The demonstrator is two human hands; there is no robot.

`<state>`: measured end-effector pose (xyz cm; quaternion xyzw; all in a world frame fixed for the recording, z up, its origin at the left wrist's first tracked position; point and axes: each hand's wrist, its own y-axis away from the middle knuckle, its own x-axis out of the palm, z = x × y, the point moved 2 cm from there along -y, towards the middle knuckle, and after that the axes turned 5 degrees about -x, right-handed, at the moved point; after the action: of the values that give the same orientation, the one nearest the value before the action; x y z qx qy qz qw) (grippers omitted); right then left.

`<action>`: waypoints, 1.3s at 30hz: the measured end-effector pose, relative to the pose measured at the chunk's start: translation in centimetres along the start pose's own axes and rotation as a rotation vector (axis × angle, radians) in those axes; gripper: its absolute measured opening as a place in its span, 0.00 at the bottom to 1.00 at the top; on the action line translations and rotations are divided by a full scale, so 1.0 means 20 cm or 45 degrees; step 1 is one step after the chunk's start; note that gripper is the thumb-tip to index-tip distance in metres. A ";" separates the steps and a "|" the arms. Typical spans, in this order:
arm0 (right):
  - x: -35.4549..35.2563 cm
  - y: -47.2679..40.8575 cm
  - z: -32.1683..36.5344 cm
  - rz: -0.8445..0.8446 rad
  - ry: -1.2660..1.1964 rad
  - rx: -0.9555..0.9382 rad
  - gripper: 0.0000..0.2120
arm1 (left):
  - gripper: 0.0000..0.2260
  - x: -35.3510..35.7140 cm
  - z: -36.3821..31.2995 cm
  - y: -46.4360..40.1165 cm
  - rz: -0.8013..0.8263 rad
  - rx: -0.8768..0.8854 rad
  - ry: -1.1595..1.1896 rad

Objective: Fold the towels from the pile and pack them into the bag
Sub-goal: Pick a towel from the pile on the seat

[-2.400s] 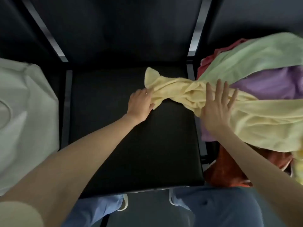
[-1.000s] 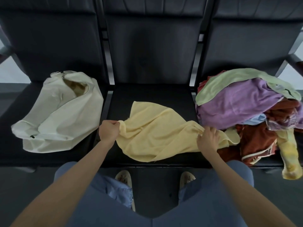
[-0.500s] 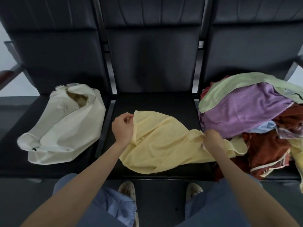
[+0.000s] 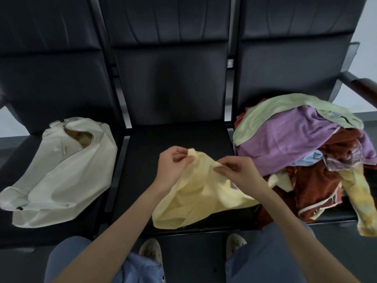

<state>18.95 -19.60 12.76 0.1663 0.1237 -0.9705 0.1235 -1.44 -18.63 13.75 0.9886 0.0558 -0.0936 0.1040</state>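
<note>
The yellow towel (image 4: 195, 203) lay crumpled on the middle seat (image 4: 142, 152) of a row of dark chairs, its upper edge lifted off the cushion by both hands. It looked thin, light and wholly limp: it sagged in soft folds from the points where it was held and bunched on itself toward six o'clock. Cloth like that would likely keep no shape of its own and would slip into creases unless held taut, so the sound places to take it were probably the corners or the hem, one in each hand.

The left hand (image 4: 173, 166) was up at about eleven o'clock from the towel's middle, thumb and fingers pinching a small tuft of the top edge, the wrist cocked and the forearm running down toward seven o'clock. The right hand (image 4: 236, 170) sat just beside it at one o'clock, fingers curled and nipping the same edge, forearm trailing toward five o'clock. The two hands were close together, as though feeling along the hem for a corner.

The pile (image 4: 302, 148) of green, purple, rust and pale-blue towels filled the seat at three o'clock, and the cream bag (image 4: 61, 172) lay slumped at nine o'clock, mouth open toward the backrest.
</note>
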 end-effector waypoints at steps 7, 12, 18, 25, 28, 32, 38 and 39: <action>0.10 -0.04 0.08 -0.017 0.109 -0.170 0.05 | 0.08 0.00 0.02 0.02 0.155 0.013 0.069; 0.16 -0.08 0.07 -0.167 0.083 -0.063 0.07 | 0.07 0.01 0.05 0.02 0.187 0.025 0.049; 0.19 -0.09 0.07 -0.150 0.176 -0.034 0.09 | 0.06 0.00 0.07 -0.01 0.176 0.055 0.003; 0.19 -0.08 0.06 -0.320 0.223 -0.042 0.04 | 0.04 -0.06 0.20 -0.04 0.180 0.102 -0.242; 0.15 -0.08 0.05 -0.474 0.184 0.001 0.05 | 0.04 -0.14 0.37 -0.03 0.188 0.097 -0.453; 0.08 -0.09 0.06 -0.572 0.173 0.042 0.05 | 0.08 -0.27 0.57 0.03 0.099 -0.025 -0.531; -0.03 -0.08 0.05 -0.738 0.195 0.083 0.02 | 0.10 -0.42 0.68 0.09 0.021 -0.204 -0.498; -0.05 -0.08 0.06 -0.778 0.196 0.095 0.02 | 0.09 -0.44 0.66 0.09 0.008 -0.237 -0.454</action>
<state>19.10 -18.23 14.46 0.1987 0.1414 -0.9511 -0.1898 -12.08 -24.06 3.23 0.9426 0.0417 -0.2614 0.2034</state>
